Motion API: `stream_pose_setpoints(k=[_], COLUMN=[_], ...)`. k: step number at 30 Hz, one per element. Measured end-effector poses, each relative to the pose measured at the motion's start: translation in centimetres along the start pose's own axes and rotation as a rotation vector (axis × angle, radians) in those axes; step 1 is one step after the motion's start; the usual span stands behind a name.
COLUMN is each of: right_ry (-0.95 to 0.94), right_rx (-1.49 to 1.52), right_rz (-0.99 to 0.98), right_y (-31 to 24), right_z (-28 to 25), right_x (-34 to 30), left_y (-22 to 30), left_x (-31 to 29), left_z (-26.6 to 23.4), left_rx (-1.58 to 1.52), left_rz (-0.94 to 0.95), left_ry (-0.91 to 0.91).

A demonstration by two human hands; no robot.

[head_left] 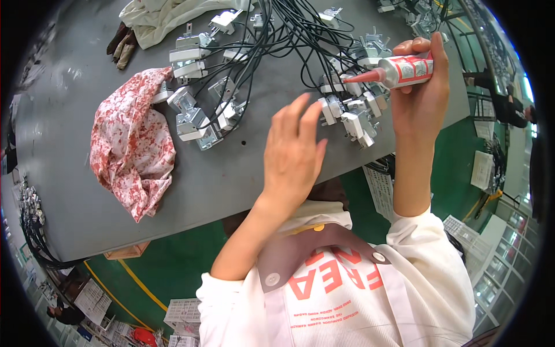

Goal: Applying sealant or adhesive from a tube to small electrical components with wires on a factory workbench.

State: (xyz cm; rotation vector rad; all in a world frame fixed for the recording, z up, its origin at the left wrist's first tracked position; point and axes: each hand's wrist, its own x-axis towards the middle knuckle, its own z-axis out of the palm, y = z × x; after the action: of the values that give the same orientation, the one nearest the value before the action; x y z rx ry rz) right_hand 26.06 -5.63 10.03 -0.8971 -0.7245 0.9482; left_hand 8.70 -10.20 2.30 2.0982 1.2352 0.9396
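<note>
My right hand (425, 101) is closed around a white and red glue tube (407, 70). The tube's long red nozzle (365, 76) points left, over a cluster of small metal and white parts (358, 118) on black cables. Below and left of that cluster, my left hand (292, 147) is raised over the table's near edge with its fingers apart and nothing in it. Its fingertips come close to the nearest white part (331, 110); whether they touch it, I cannot tell.
A grey table (208, 191) bears a second cluster of cabled parts (202, 118). Left of it lies a red-and-white stained cloth (130, 144). A bundle of black cables (283, 29), a pale cloth (165, 23) and brown gloves (122, 46) are at the back. White crates (378, 191) stand below.
</note>
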Motion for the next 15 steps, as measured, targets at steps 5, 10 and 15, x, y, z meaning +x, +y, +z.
stream_pose_setpoints(k=[5, 10, 15], right_ry=[-0.019, 0.014, -0.150], right_rx=[0.035, 0.020, -0.042], right_rz=[0.022, -0.004, 0.011], right_y=[0.0, 0.0, 0.4], right_z=[-0.8, -0.7, -0.1], right_x=[0.1, 0.4, 1.0], left_y=[-0.1, -2.1, -3.5], left_x=[1.3, -0.7, -2.0], left_z=[2.6, 0.7, -3.6], left_rx=[-0.068, -0.326, -0.079], left_rz=[0.110, -0.073, -0.005], left_ry=[0.002, 0.073, 0.159])
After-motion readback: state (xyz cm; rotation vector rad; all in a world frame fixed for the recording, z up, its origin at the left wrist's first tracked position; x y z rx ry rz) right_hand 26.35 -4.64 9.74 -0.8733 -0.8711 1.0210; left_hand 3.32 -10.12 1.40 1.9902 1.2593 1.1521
